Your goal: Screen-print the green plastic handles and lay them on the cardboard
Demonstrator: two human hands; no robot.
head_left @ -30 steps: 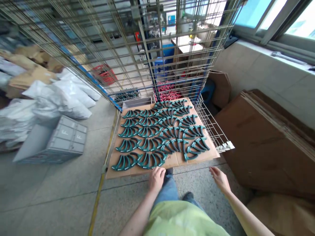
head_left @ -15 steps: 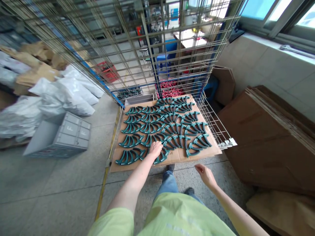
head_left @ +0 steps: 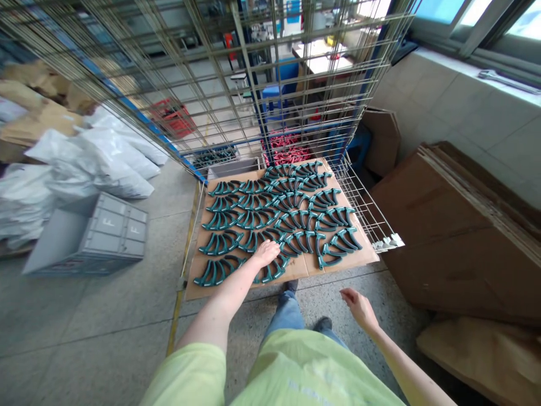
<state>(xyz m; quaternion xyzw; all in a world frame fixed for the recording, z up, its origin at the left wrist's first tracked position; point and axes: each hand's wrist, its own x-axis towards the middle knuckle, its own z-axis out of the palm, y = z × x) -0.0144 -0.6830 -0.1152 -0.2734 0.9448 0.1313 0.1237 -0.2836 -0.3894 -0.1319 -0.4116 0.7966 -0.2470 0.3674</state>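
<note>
Rows of dark green curved handles, fanned in overlapping groups, lie on a flat cardboard sheet in front of me. My left hand reaches over the front rows, its fingers bent down and closed on one of the handles; the fingertips are partly hidden. Close by its wrist is another green group at the front left corner. My right hand hangs in the air off the sheet's front right edge, fingers curled together, with nothing visible in it.
A wire mesh cage with blue posts rises behind the sheet. To the left stand a grey crate and white sacks. Large cardboard sheets lean on the right. Red parts lie behind the mesh.
The view has shifted slightly. My left hand stays over the same front handles, and my right hand has moved slightly down and right, still off the sheet.
</note>
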